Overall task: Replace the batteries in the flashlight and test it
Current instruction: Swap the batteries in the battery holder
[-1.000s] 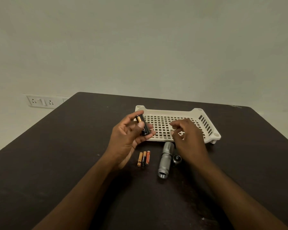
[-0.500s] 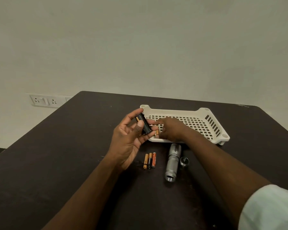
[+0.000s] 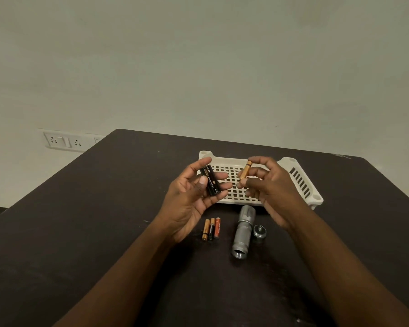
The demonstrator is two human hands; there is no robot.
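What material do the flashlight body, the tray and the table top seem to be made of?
Flashlight body: probably metal, matte grey, with a dull sheen and machined ridges.
Tray: looks like molded plastic, cream, with a regular grid of holes and slotted sides.
Table top: unclear; dark brown, matte, maybe laminate or painted wood, with small pale scuffs.

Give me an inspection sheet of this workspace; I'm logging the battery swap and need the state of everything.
Surface: dark table, a few pale specks.
Job's things: grey flashlight lies open-ended, its end cap beside it on the right; three batteries lie side by side to its left; a black battery holder and a copper battery are in the hands.
Clutter: white slotted tray behind the hands.
Grip: left hand holds the holder; right hand pinches the copper battery.
Cables: nothing seen.
Surroundings: plain wall, socket plate at left.
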